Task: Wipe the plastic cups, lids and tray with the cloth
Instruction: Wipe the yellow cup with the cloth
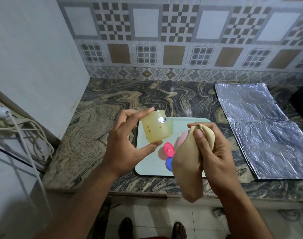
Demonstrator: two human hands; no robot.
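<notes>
Hands work above a pale tray point(147, 163) lying on the marbled counter point(99, 118). In the head view, the left hand point(124, 144) holds a yellowish translucent cup point(155, 126) tilted in the air over the tray's left part, fingertips on its upper end and thumb under its lower end; the cup carries an oval sticker and small brown specks. The right hand point(214, 149) grips a bunched beige cloth point(188, 161), fingers curled round it, the loose end hanging past the counter edge. On the tray lie a pink lid point(169, 149) and a blue lid point(169, 163), just beside each other, partly hidden by the cloth. A foil sheet point(256, 131) lies to the right
</notes>
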